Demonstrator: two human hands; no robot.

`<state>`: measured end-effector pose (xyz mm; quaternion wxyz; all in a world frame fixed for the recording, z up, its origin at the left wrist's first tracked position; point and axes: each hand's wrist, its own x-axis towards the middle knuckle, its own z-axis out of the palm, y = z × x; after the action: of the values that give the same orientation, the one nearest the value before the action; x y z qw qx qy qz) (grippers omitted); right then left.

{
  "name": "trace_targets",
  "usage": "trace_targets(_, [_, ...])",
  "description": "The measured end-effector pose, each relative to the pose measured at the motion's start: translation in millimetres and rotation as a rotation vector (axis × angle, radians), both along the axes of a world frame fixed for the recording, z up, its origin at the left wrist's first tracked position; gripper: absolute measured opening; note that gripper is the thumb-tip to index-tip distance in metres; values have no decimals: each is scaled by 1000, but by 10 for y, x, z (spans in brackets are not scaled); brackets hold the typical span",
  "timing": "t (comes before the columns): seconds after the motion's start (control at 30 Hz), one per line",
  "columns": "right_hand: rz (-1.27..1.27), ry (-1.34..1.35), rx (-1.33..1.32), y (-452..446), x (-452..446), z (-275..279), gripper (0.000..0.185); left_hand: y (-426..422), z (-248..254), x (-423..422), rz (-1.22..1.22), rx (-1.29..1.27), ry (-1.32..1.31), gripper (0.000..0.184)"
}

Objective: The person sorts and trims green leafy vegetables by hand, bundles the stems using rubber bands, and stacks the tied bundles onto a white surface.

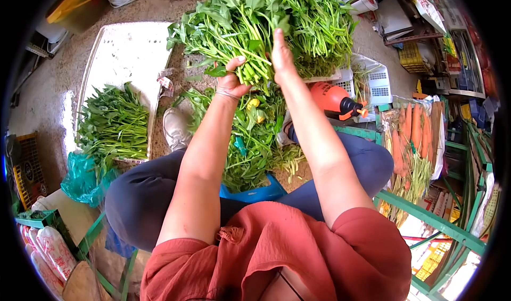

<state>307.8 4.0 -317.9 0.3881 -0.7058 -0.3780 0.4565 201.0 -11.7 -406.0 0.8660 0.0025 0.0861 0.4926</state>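
Between my hands is a bunch of leafy green stems (254, 61), its cut ends toward me and its leaves pointing away. My left hand (232, 80) grips the stem ends from the left, thumb across them. My right hand (282, 56) is at the bunch's right side with its fingers stretched out flat, pointing away from me. Behind and to the right lies a large pile of the same greens (319, 32). Below my hands, between my legs, loose greens (247, 157) with a few yellow leaves lie over a blue plastic edge (258, 193).
At left, a white board (128, 45) bears another heap of greens (120, 122), beside a teal plastic bag (85, 181). To the right are a red spray bottle (327, 97), a white basket (375, 80) and carrots (412, 133). Green metal frames (431, 218) stand at lower right.
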Motion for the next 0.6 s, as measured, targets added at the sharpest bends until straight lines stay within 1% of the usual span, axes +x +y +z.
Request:
trace_targets(0.07, [53, -140, 92, 101, -27, -350, 82, -16, -66, -21, -1, -17, 100, 44])
trace_targets(0.1, [74, -214, 137, 133, -79, -448, 83, -22, -87, -63, -52, -31, 90, 40])
trace_targets(0.13, [100, -292, 181, 160, -85, -525, 82, -13, -103, -79, -52, -32, 92, 40])
trace_targets(0.17, [145, -275, 140, 147, -44, -589, 75, -4, -119, -92, -47, -11, 138, 39])
trace_targets(0.2, [146, -273, 138, 124, -36, -604, 75, -3, -132, -111, -43, 10, 183, 38])
trace_targets(0.27, [212, -230, 140, 102, 2, -613, 64, 0, -148, -132, -80, 14, 192, 36])
trace_targets(0.3, [222, -271, 100, 95, 0, -559, 55, 8, -156, -128, -88, 34, 233, 36])
trace_targets(0.33, [233, -294, 126, 70, 14, -503, 49, 12, -168, -125, -98, 52, 274, 36])
trace_targets(0.4, [257, -269, -4, 47, 51, -360, 48, 61, -277, -146, -150, 10, 387, 31])
trace_targets(0.43, [274, -209, -160, 60, 90, -302, 50, 50, -248, -159, -154, 10, 397, 30])
trace_targets(0.47, [263, -108, -203, 135, 205, -477, 55, 38, -220, -181, -157, 9, 409, 29])
trace_targets(0.53, [382, -43, -195, 163, 352, -541, 59, 31, -130, -195, -157, 88, 404, 27])
trace_targets(0.57, [335, -11, -135, 160, 367, -612, 73, 27, -84, -218, -164, 76, 419, 26])
trace_targets(0.6, [334, -10, -139, 113, 351, -530, 73, 8, -9, -241, -171, 65, 434, 24])
